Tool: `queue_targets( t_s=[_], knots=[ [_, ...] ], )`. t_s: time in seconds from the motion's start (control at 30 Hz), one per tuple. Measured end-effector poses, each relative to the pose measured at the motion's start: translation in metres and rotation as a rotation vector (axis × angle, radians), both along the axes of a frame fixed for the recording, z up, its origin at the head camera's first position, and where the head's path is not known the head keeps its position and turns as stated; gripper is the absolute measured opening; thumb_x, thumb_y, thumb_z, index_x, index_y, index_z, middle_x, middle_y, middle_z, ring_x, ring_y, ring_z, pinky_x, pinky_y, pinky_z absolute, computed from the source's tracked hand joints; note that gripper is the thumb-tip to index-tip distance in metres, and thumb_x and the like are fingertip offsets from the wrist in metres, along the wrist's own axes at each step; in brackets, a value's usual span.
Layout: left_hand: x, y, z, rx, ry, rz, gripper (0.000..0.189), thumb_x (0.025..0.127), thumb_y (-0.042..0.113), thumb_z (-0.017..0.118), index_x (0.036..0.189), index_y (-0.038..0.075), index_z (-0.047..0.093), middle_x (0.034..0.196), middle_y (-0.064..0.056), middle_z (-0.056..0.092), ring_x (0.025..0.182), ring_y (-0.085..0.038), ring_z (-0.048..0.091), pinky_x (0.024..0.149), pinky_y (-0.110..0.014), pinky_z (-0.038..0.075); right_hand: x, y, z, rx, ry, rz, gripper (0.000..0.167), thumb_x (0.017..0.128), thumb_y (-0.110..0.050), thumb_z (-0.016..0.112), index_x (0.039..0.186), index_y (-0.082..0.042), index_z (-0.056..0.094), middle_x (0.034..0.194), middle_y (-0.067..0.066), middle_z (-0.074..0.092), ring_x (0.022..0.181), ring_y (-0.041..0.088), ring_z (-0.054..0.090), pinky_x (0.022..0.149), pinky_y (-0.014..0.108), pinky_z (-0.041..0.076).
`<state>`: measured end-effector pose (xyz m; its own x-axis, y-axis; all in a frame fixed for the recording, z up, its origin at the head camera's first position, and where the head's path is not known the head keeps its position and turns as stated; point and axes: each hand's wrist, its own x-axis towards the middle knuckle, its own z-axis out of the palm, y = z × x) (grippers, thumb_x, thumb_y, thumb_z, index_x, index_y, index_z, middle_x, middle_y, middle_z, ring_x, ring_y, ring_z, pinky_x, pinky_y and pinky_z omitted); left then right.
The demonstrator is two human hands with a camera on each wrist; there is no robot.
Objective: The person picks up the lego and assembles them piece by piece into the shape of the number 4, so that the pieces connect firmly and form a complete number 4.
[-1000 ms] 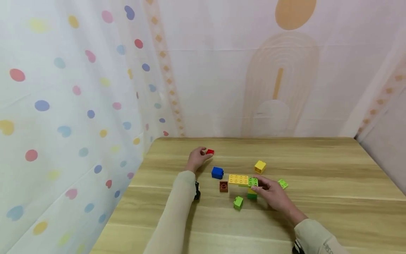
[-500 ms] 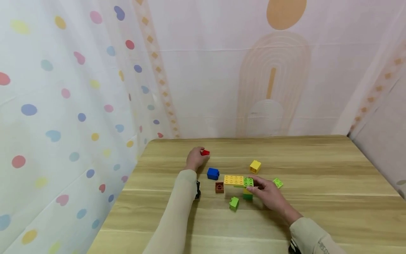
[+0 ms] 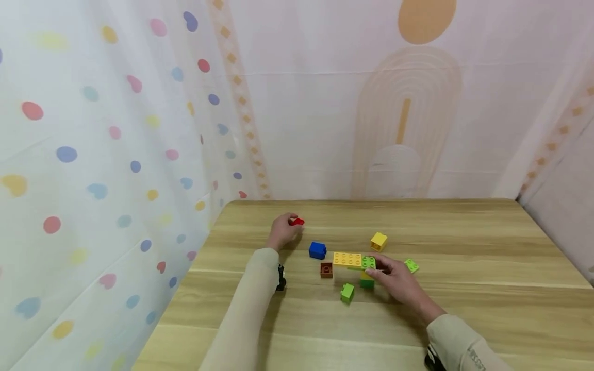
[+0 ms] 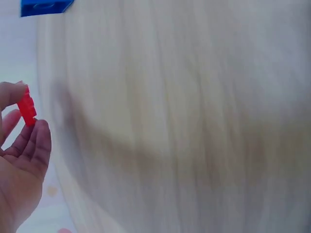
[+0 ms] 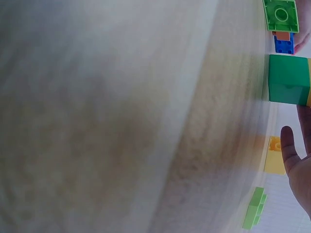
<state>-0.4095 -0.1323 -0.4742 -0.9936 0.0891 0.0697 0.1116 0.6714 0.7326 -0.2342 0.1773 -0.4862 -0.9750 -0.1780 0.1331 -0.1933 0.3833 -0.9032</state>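
My left hand (image 3: 283,230) is at the far left of the table, pinching a small red toy brick (image 3: 298,221) between thumb and fingers. The left wrist view shows this red brick (image 4: 27,107) edge-on at the fingertips. My right hand (image 3: 398,280) holds the right end of a brick structure, thumb and fingers at its light green studded brick (image 3: 368,263). A long yellow brick (image 3: 347,259) juts left from the top. Below are a yellow layer and a dark green brick (image 3: 367,283), also seen as a green block (image 5: 289,79) in the right wrist view.
Between the hands lie a blue brick (image 3: 317,251) and a brown brick (image 3: 327,270). A light green brick (image 3: 347,293) sits in front of the structure. Behind it is a yellow brick (image 3: 378,241), and a flat light green piece (image 3: 411,266) lies right of it.
The left hand has closed on the red brick and shifted it a little left, tilting it. The right hand stays at the structure. The head view swayed slightly.
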Motion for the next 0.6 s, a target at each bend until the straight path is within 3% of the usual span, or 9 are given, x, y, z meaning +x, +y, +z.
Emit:
queue_targets(
  t_s=[0.17,0.33,0.6],
  knots=[
    [0.006,-0.004,0.008,0.063,-0.002,-0.063,0.031,0.095,0.012,0.062,0.124,0.003,0.065,0.113,-0.013,0.065,0.099,-0.027,0.059,0.088,-0.041,0.05,-0.004,0.003,0.0,-0.01,-0.017,0.015,0.044,0.097,-0.026,0.066,0.136,-0.006,0.059,0.116,0.012,0.068,0.097,0.02,0.062,0.075,0.027,0.051],
    [0.019,0.0,0.013,0.139,-0.042,-0.146,0.03,0.1,0.023,0.06,0.123,0.006,0.066,0.115,-0.009,0.065,0.102,-0.024,0.059,0.086,-0.039,0.05,-0.006,0.006,-0.001,-0.004,-0.019,0.009,0.045,0.097,-0.026,0.066,0.137,-0.006,0.058,0.117,0.013,0.067,0.099,0.021,0.061,0.078,0.028,0.051],
    [0.043,0.014,0.014,0.342,-0.153,-0.235,0.035,0.103,0.034,0.054,0.126,0.009,0.065,0.121,-0.007,0.063,0.113,-0.033,0.058,0.093,-0.04,0.05,-0.008,0.011,-0.001,0.003,0.0,0.005,0.044,0.097,-0.026,0.066,0.136,-0.006,0.06,0.116,0.013,0.067,0.1,0.022,0.061,0.079,0.027,0.051]
  ],
)
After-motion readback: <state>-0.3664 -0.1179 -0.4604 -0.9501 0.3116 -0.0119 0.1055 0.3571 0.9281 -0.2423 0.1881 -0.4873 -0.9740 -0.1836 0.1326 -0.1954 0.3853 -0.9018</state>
